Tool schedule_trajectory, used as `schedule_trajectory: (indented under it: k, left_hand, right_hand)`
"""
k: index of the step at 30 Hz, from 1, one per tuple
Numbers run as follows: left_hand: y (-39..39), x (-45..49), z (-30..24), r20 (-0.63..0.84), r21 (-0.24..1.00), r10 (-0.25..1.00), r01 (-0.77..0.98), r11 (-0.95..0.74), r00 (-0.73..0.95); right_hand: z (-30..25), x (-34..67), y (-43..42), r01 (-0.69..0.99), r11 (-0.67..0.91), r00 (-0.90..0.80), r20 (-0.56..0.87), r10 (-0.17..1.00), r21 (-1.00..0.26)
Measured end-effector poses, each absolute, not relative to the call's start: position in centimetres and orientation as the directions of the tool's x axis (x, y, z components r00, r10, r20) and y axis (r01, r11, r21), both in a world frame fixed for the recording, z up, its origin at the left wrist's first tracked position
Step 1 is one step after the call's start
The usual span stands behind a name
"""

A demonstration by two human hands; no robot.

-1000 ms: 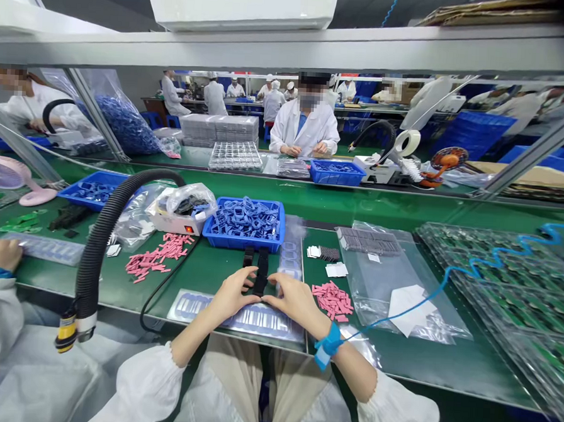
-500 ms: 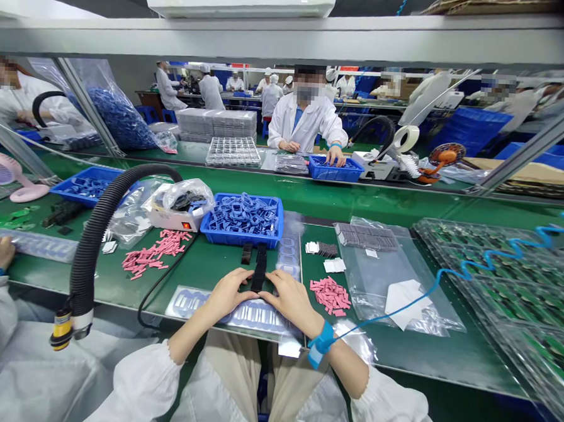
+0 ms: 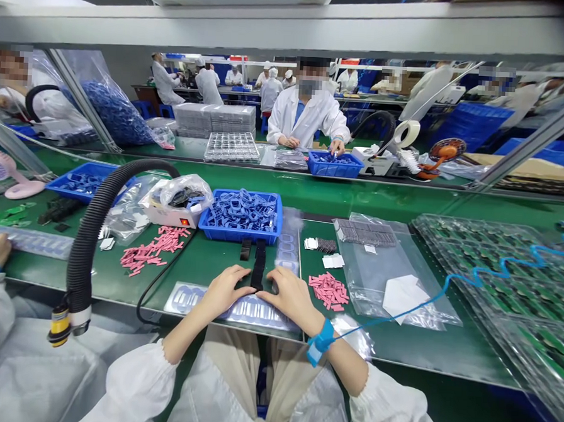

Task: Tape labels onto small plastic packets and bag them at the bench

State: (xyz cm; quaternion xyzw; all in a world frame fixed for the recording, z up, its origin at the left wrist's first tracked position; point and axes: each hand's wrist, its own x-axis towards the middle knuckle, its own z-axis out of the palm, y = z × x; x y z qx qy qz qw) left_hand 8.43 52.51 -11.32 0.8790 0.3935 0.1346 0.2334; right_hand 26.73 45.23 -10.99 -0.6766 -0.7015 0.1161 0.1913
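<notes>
A black strip (image 3: 259,266) lies lengthwise before me on the green bench, its near end between my two hands. My left hand (image 3: 227,290) bends its fingers along the strip's left side. On the other side, my right hand (image 3: 290,298), with a blue wrist strap (image 3: 321,343), does the same. My thumbs come together at the near end, and both hands appear to grip it. Beneath my hands is a clear plastic sheet of pale blue frame-shaped pieces (image 3: 183,298). A short dark piece (image 3: 245,250) sits just left of the strip.
Beyond the strip stands a blue tray of blue plastic parts (image 3: 241,212). Pink pieces lie in piles left (image 3: 154,250) and right (image 3: 328,291). A black hose (image 3: 84,245) arches at left; clear trays of green boards (image 3: 487,266) stand right. A co-worker (image 3: 308,115) sits opposite.
A small white piece at the bench edge below my right hand is no longer seen. My hands stay at the strip. The co-worker's hand opposite has lifted slightly over their tray.
</notes>
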Motion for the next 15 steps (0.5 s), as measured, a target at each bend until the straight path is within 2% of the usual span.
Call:
schedule_trajectory:
  k: [9, 15]
  left_hand:
    - [50.4, 7.2, -10.8, 0.176, 0.496, 0.794, 0.644, -0.582, 0.582]
    - [48.6, 6.1, -11.1, 0.276, 0.553, 0.838, 0.635, -0.539, 0.471]
  right_hand:
    - [-11.6, 26.4, 45.6, 0.87, 0.097, -0.032, 0.14, 0.99, -0.484]
    - [-11.2, 27.6, 45.7, 0.804, 0.18, -0.086, 0.188, 0.978, -0.566]
